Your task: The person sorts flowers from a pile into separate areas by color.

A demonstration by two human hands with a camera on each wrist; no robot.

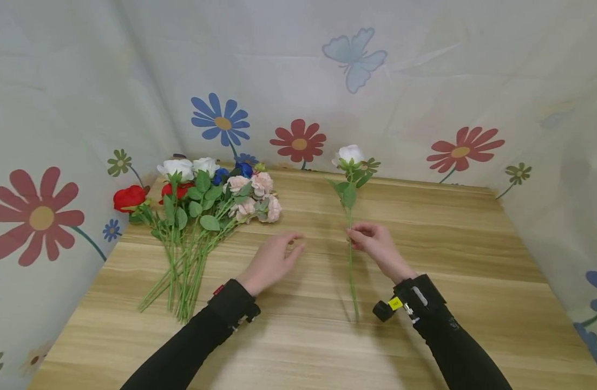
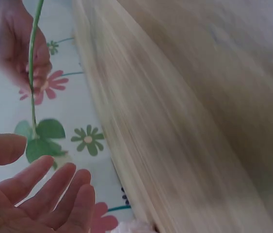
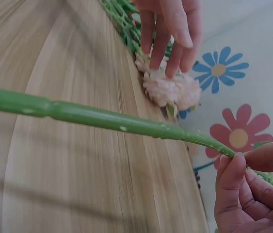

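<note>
A white artificial rose (image 1: 350, 155) stands nearly upright over the table, its long green stem (image 1: 352, 271) pinched by my right hand (image 1: 376, 246) between thumb and fingertips. The right wrist view shows that grip up close on the stem (image 3: 117, 122). To the left, my left hand (image 1: 274, 260) hovers with fingers relaxed and nothing in them; in the left wrist view its fingers (image 2: 54, 194) spread apart below the rose's leaves (image 2: 46, 138). The left hand is nearest a pile of flowers, with pink blooms (image 1: 251, 197) at its right side.
The pile on the table's left also holds white roses (image 1: 176, 169), red roses (image 1: 129, 198) and blue flowers (image 1: 244, 169), their stems (image 1: 186, 287) pointing toward me. A wooden table (image 1: 449, 244) meets a printed cloth backdrop (image 1: 279, 65) at its back and sides.
</note>
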